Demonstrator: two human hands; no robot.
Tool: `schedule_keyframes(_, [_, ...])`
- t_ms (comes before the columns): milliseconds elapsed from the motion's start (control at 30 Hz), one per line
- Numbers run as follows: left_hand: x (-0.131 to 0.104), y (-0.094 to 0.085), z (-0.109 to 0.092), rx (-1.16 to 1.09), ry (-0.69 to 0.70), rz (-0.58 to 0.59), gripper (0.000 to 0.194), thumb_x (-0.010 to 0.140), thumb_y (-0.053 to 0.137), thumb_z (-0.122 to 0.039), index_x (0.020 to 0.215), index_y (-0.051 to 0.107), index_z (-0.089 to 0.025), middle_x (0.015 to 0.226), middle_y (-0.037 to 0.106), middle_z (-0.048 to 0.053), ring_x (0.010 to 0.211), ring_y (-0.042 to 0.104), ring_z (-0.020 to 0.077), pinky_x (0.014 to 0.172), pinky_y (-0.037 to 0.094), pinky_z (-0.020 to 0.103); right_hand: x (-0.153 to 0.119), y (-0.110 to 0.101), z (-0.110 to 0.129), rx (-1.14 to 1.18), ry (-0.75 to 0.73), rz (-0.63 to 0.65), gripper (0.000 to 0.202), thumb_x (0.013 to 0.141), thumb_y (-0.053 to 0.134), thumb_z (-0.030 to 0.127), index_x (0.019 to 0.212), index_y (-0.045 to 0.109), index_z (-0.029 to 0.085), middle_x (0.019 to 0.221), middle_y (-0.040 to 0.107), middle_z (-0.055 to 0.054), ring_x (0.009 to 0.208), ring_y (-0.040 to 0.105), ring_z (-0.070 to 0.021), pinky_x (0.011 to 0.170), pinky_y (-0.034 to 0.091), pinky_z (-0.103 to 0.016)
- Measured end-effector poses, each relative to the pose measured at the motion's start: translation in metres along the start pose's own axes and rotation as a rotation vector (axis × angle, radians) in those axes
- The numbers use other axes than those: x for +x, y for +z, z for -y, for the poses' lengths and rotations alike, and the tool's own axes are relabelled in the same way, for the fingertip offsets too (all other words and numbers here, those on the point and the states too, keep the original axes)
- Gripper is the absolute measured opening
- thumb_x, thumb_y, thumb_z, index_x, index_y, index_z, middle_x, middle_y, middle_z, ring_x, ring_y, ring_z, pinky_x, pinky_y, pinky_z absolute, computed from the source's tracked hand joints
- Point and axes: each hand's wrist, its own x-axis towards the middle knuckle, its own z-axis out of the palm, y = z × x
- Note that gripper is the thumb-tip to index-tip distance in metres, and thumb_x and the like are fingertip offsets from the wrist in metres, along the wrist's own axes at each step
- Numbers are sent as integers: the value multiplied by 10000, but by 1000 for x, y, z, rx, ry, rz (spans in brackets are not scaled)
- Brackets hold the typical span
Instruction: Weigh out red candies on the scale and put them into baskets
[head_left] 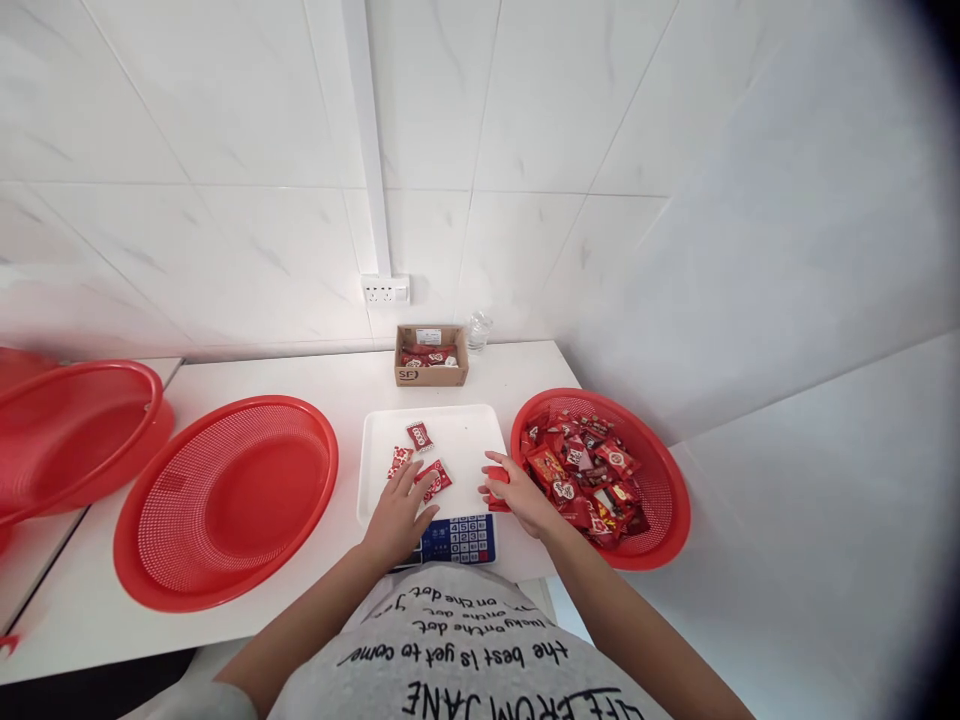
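Note:
My left hand (397, 518) lies with fingers spread at the front left of a white tray (472, 425), its fingertips at a red packet (433, 480). Close by on the tray are a red-and-white packet (400, 460) and a dark red packet (420, 436). At the tray's right edge, my right hand (519, 494) is closed around red packets (496, 474); how many is hidden. The tray rests on a scale with a blue keypad (471, 540). Right of it, a red basket (679, 500) holds many red snack packets (581, 465).
An oval red basket (225, 595) stands to the left, bare inside. More red baskets (82, 480) are at the far left. Behind the tray are a small cardboard box (431, 376) with red packets and a clear cup (479, 330). A wall socket (385, 290) is above.

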Motion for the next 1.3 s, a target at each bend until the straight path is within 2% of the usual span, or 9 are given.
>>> schedule_keyframes(133, [28,10,9,80,-47,31,696,803,553,-446,1409,290,-224,1516,203,130,1393,107,341,1083,165,562,5,-3,-3,30,-15,-45,608,694,549,173,1287,431,238,1282,473,-110,1030,580,-167,870,491,-319])
schedule_keyframes(300, [44,9,23,97,-144,91,879,760,530,-600,1453,158,-208,1531,142,143,1399,44,343,1080,105,584,16,11,3,-27,-181,8,698,710,599,259,1361,349,290,1387,410,-78,1260,417,-199,1014,378,-389])
schedule_keyframes(433, [32,2,32,135,-188,111,845,770,512,-599,1448,195,-207,1530,152,134,1401,52,333,1084,106,572,17,11,-5,-235,-266,24,595,765,557,289,1337,398,252,1410,404,-74,1302,361,-196,1079,280,-406])
schedule_keyframes(600, [15,2,31,187,-144,110,678,799,538,-500,1401,335,-263,1522,203,104,1401,79,322,1089,96,570,20,15,-26,-703,-383,-16,515,748,521,163,1262,504,192,1384,423,-105,1308,340,-228,1098,244,-426])
schedule_keyframes(700, [10,6,26,190,-88,136,541,821,541,-432,1337,439,-307,1520,220,81,1400,89,323,1089,99,574,22,27,-29,-965,-470,-13,507,773,491,120,1277,500,177,1393,411,-125,1316,311,-250,1081,264,-419])
schedule_keyframes(833, [9,12,22,168,-97,134,525,831,532,-402,1334,443,-279,1519,219,94,1396,116,323,1085,141,575,31,39,-21,-1150,-508,0,421,865,414,184,1274,503,232,1392,428,-103,1277,339,-274,1001,328,-448])
schedule_keyframes(933, [10,15,26,169,-135,98,524,842,509,-391,1339,430,-246,1510,243,99,1397,128,310,1088,151,571,43,39,-12,-1175,-514,-5,373,893,384,223,1231,538,257,1367,459,-89,1217,392,-274,951,356,-438])
schedule_keyframes(1100, [19,20,33,113,-205,21,618,842,492,-429,1384,339,-175,1494,255,163,1389,150,326,1084,179,563,58,36,-5,-1038,-525,-35,393,864,413,156,1236,534,190,1242,548,-112,1141,456,-233,947,365,-359])
schedule_keyframes(1300, [28,28,29,-96,-127,-45,694,830,520,-409,1420,228,-190,1508,168,172,1394,137,308,1074,268,504,56,39,-8,-755,-523,-32,403,808,503,163,1208,543,176,1186,581,-98,1084,528,-196,937,400,-330])
